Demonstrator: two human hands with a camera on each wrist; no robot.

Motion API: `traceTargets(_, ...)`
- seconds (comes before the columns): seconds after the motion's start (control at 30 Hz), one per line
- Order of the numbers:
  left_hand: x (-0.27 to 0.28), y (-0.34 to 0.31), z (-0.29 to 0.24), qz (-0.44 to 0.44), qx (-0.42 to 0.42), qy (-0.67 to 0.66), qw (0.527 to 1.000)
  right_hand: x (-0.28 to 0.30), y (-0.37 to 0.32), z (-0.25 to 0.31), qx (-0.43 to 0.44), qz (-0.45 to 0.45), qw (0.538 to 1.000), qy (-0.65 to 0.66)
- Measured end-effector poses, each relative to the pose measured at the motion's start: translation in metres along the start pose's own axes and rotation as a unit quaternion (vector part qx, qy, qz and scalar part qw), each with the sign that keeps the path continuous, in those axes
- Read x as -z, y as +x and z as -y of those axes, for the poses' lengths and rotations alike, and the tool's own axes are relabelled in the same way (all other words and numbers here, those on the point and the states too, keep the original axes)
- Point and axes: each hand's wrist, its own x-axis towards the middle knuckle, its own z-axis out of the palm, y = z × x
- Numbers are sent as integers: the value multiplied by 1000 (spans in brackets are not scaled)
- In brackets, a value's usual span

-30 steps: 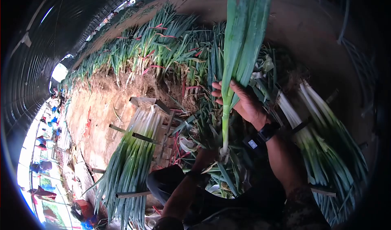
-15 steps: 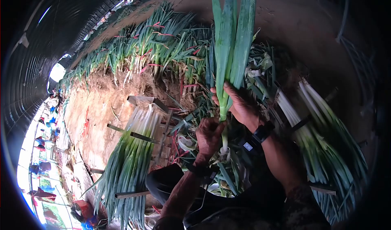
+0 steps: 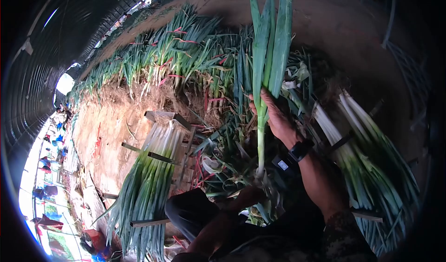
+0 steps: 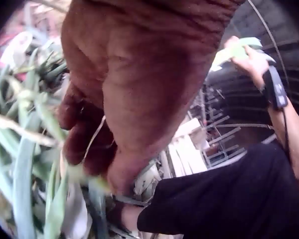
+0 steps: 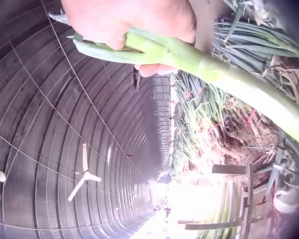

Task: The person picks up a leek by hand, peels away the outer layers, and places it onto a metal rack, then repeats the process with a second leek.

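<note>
My right hand [image 3: 280,122] grips a large green onion [image 3: 261,143] upright, leaves spreading above and white base pointing down. In the right wrist view, its fingers wrap around the green part where the leaves fork [image 5: 164,52]. My left hand [image 3: 251,195] is low under the base, in shadow. The left wrist view has the left hand [image 4: 134,74] with fingers and thumb curled together; a blurred pale green strip of peel [image 4: 84,175] shows at the fingertips. Loose peeled leaves [image 4: 25,174] lie just beside and below it.
Bundles of trimmed green onions lie in metal racks, one at left [image 3: 144,183] and one at right [image 3: 371,169]. Untrimmed green onions [image 3: 176,53] with red ties and roots stand piled behind. My bent knee [image 3: 190,211] is near the left rack.
The left hand rose from low to the stalk, pinching it below the right hand, then moved back down beneath the base. The right hand keeps hold of the green onion, which shifted left, then slightly right.
</note>
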Motion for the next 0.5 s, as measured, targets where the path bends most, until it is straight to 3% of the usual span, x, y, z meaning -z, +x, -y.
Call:
traceTargets(0.03, 5, -3, -10, -12, 94, -182, 979, -1, -2, 2, 4, -1, 1000, -3)
traceTargets(0.07, 10, -4, -20, -154, 82, -413, 894, -1, -2, 1, 1, 6, 1000, 5)
traceTargets(0.1, 35, -8, -82, -283, -42, -443, 850, -1, -5, -3, -6, 13, 1000, 13)
traceTargets(0.13, 70, -11, -127, -307, -5, -411, 858, -4, -5, -3, -9, 28, 999, 18)
traceTargets(0.17, 86, 2, -130, -352, -57, -383, 852, -8, -9, -5, -8, 32, 999, 37)
traceTargets(0.27, 127, 7, -182, -332, -30, -321, 887, -11, -12, -11, -17, 49, 998, 21)
traceTargets(0.37, 129, 15, -183, -291, 10, -354, 889, -17, -10, -19, 3, 40, 998, 48)
traceTargets(0.5, 117, 26, -158, -311, -16, -377, 872, -14, -15, -17, 2, 64, 998, 29)
